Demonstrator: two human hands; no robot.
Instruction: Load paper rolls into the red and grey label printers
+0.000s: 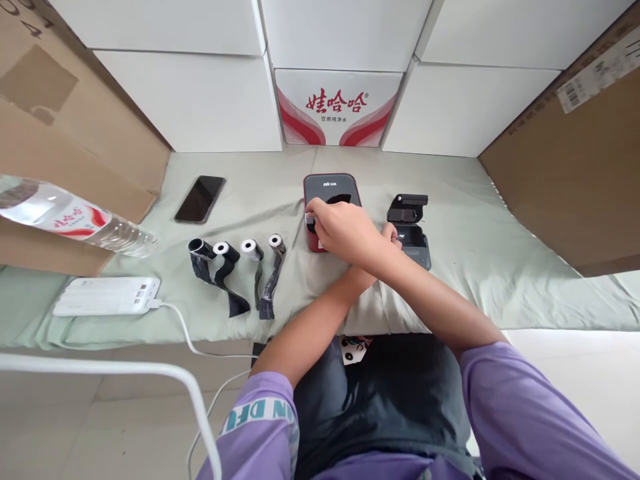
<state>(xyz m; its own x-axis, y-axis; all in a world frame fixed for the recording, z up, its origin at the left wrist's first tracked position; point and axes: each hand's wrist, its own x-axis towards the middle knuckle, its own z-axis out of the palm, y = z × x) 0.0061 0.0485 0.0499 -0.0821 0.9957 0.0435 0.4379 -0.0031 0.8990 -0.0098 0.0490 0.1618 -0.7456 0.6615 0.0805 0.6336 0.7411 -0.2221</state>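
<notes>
Midway between the table's (460,220) near and far edges, the right hand (343,228) bends over a red-and-black box (330,187); the left hand (392,235) meets an open black case (414,237). I cannot tell their grip.

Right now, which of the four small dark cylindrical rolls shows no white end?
The leftmost dark roll: its end is black, while the other three rolls show white ends.

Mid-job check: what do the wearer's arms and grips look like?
The left sleeve is purple with a white band and teal lettering; the right sleeve is plain purple where visible. Both end near the elbows. Forearms are bare; left grip and right grip are ungloved.
</notes>
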